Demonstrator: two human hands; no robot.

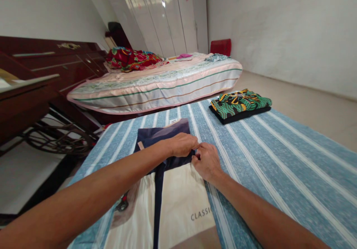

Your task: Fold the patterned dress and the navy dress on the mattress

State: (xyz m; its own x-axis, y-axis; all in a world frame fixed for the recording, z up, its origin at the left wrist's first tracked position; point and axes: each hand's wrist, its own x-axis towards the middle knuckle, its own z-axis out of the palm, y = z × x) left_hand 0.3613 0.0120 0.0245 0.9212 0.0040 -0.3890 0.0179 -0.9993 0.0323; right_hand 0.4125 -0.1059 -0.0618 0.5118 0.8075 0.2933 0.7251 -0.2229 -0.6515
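Observation:
A cream and navy garment [181, 193] with dark "CLASSI…" lettering lies spread before me, its navy end pointing away. My left hand [184, 145] reaches across the navy part, fingers pinched at its right edge. Right beside it, my right hand [208, 161] closes thumb and fingers on the same edge, near where navy meets cream. The two hands almost touch. My left forearm covers part of the garment, and the fabric between my fingertips is mostly hidden.
Blue-and-white striped cloth [251, 163] lies under the garment. Folded green, black and yellow patterned clothing [241, 103] rests at the far right. Beyond stands a bed [167, 89] with a red floral bundle [134, 58]. A dark wooden table with a metal wheel [55, 135] stands left.

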